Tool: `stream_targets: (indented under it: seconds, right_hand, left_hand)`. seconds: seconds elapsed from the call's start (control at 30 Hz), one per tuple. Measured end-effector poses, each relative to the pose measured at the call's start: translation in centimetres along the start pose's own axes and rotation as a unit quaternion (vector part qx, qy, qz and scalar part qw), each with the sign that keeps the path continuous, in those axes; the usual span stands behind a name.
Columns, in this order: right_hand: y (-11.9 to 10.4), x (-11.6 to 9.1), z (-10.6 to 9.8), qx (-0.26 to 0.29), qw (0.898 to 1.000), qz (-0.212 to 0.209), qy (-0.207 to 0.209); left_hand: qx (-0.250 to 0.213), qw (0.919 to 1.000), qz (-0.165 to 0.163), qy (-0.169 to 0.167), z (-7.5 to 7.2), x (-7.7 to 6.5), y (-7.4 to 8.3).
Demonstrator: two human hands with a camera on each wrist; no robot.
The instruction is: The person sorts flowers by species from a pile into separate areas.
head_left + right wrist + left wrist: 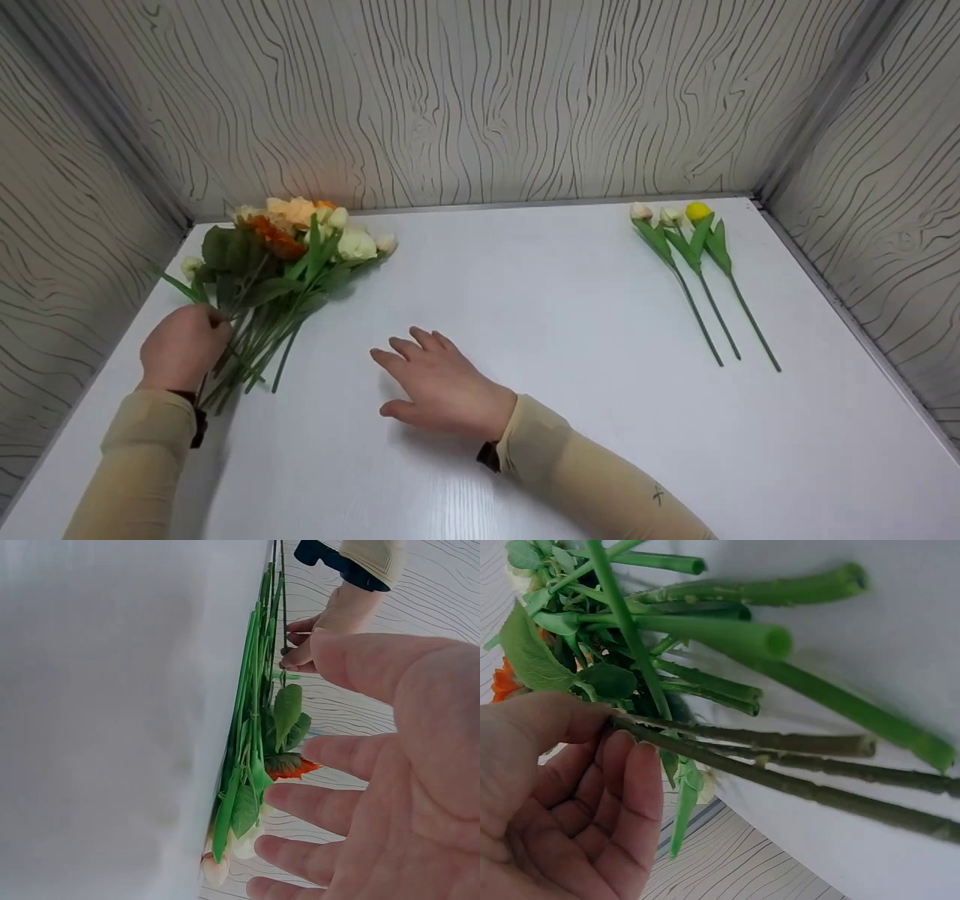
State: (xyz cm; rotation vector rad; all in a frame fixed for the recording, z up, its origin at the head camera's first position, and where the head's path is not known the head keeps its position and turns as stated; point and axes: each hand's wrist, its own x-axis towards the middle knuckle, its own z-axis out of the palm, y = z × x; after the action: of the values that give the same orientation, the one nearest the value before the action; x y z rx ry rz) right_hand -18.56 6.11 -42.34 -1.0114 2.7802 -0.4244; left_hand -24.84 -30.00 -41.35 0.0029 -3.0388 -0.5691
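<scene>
At the table's left lies a pile of artificial flowers [300, 281], with orange, peach and cream heads and green stems. My left hand [182, 346] pinches a thin brownish-green stem [705, 757] between thumb and fingertips, at the near left side of the pile. An orange flower [276, 238] with broad dark leaves sits above that hand. In the left wrist view, cut stem ends fan out past the fingers. My right hand [446, 386] hovers palm down over the table's middle, fingers spread and holding nothing, to the right of the stems.
Three tulips [705, 281] lie side by side at the right of the white table [525, 300], two pale and one yellow, stems toward the near side. Wood-grain patterned panels [480, 105] wall in the back and both sides.
</scene>
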Motion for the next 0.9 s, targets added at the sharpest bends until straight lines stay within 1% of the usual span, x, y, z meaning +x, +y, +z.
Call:
stream_targets:
  seconds: [0.13, 0.23, 0.3, 0.37, 0.43, 0.47, 0.53, 0.6, 0.63, 0.7, 0.77, 0.83, 0.9]
  right_hand:
    - [0.1, 0.2, 0.1, 0.005, 1.000, 0.001, 0.001]
    - [0.3, 0.2, -0.1, 0.013, 1.000, 0.006, 0.003]
    - [0.6, 0.2, -0.3, 0.025, 1.000, 0.009, 0.003]
    - [1.0, 0.0, -0.5, 0.039, 0.999, 0.012, 0.008]
    - [1.8, -0.4, -0.8, 0.058, 0.998, 0.016, 0.019]
    - [2.4, -0.7, -1.0, 0.071, 0.997, 0.019, 0.028]
    - [3.6, -1.4, -1.3, 0.098, 0.993, 0.030, 0.052]
    - [5.0, -2.3, -1.7, 0.138, 0.987, 0.048, 0.073]
    - [5.7, -2.8, -1.8, 0.159, 0.982, 0.060, 0.082]
    - [7.1, -3.6, -2.2, 0.197, 0.972, 0.083, 0.098]
    - [8.3, -4.3, -2.6, 0.240, 0.959, 0.107, 0.105]
    - [9.3, -4.8, -3.0, 0.281, 0.945, 0.127, 0.107]
    - [10.0, -5.0, -3.4, 0.318, 0.932, 0.139, 0.108]
  left_hand:
    - [-0.012, 0.9999, 0.004, -0.001, -0.9, -0.3, 0.7]
    - [-0.043, 0.9990, 0.012, -0.002, -1.4, -0.4, 2.2]
    - [-0.076, 0.9969, 0.016, -0.010, -1.6, -0.4, 3.6]
    - [-0.118, 0.9924, 0.020, -0.026, -1.3, -0.3, 5.3]
    - [-0.166, 0.9847, 0.020, -0.050, -0.7, 0.0, 7.3]
    - [-0.191, 0.9793, 0.020, -0.062, -0.2, 0.3, 8.4]
    - [-0.247, 0.9657, 0.023, -0.077, 1.1, 1.0, 10.8]
    - [-0.308, 0.9471, 0.030, -0.084, 2.6, 1.6, 13.6]
    - [-0.340, 0.9358, 0.035, -0.085, 3.5, 1.9, 15.1]
    - [-0.399, 0.9118, 0.043, -0.088, 5.1, 2.4, 17.9]
    - [-0.448, 0.8879, 0.049, -0.094, 6.5, 2.8, 20.5]
    - [-0.481, 0.8694, 0.051, -0.102, 7.7, 3.0, 22.6]
    - [-0.506, 0.8539, 0.052, -0.109, 8.5, 3.0, 24.2]
